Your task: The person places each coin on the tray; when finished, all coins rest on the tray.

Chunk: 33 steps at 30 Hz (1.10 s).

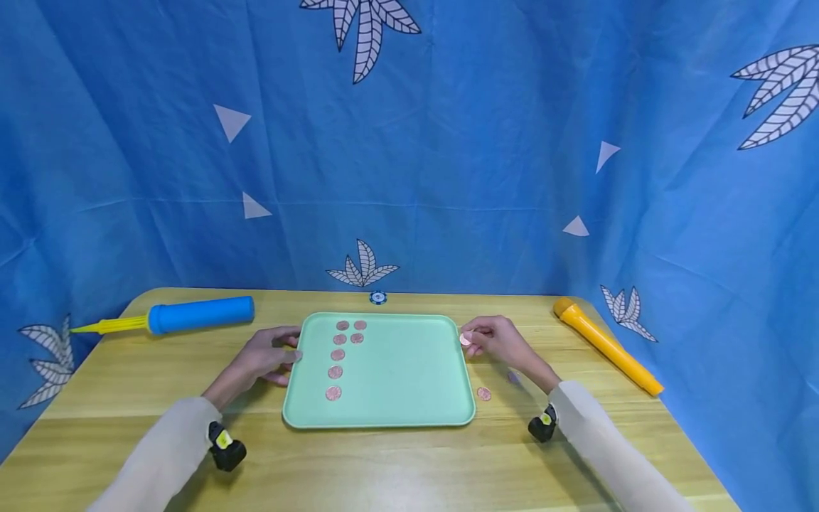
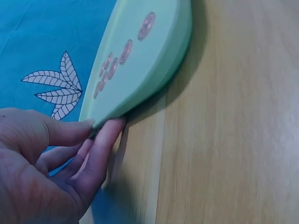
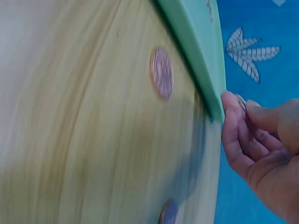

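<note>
- Surface [image 1: 397, 462]: wooden, lying nearest you and carrying everything listed.
- Loose coin [image 1: 483, 393]: lying on the surface just right of the tray, not touching it.
- Tray [image 1: 409, 384]: mint green, sitting at centre and holding six coins [image 1: 337, 355] along its left side.
- Left hand [image 1: 265, 355]: you are touching the tray's left rim, fingers [image 2: 100, 144] relaxed and holding nothing.
- Right hand [image 1: 495, 340]: you are pinching a coin [image 1: 465, 339] at the tray's right rim, fingers curled on it.
- Blue pump [image 1: 192, 315]: lying far left.
- Orange microphone [image 1: 604, 345]: lying far right.
</note>
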{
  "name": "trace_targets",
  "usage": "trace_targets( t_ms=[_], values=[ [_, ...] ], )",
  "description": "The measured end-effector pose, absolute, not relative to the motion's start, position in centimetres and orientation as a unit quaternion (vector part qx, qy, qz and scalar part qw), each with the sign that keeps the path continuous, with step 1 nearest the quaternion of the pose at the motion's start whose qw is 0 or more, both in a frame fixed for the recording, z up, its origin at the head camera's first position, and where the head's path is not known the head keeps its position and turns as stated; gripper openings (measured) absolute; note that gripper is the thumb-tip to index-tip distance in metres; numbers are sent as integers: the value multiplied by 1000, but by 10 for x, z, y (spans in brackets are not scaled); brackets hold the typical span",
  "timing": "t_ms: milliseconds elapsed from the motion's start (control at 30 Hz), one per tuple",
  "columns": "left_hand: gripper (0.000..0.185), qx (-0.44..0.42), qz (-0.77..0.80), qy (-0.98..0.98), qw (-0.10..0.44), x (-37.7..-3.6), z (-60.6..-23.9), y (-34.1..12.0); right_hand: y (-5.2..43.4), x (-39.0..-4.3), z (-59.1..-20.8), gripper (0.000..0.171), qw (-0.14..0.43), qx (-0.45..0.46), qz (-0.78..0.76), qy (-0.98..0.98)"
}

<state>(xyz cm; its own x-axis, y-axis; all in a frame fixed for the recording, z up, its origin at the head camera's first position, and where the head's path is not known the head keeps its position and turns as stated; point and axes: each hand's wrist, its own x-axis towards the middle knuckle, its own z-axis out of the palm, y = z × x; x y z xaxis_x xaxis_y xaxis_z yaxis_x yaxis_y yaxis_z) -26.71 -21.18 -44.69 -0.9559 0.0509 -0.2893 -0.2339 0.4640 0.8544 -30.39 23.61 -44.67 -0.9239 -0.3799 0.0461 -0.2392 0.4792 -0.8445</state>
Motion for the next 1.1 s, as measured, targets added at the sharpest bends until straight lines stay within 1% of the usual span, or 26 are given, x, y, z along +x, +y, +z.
trace_targets(
  t_ms=[233, 300, 533, 700, 900, 1100],
  values=[
    [55, -61, 549, 824, 130, -264, -445, -211, 206, -301, -441, 19, 52, -153, -503, 849],
    [55, -60, 555, 819, 132, -265, -443, -213, 198, -301, -441, 18, 54, -151, -508, 846],
    [56, -52, 551, 820, 149, -267, -440, -215, 167, -303, -445, 15, 105, -148, -530, 828],
    [59, -50, 543, 825, 150, -267, -438, -213, 140, -303, -442, 13, 136, -136, -553, 811],
    [61, -46, 539, 827, 152, -268, -438, -212, 112, -304, -439, 14, 162, -144, -572, 791],
    [62, -51, 535, 830, 149, -270, -435, -212, 86, -304, -446, 11, 169, -129, -584, 784]
  ],
)
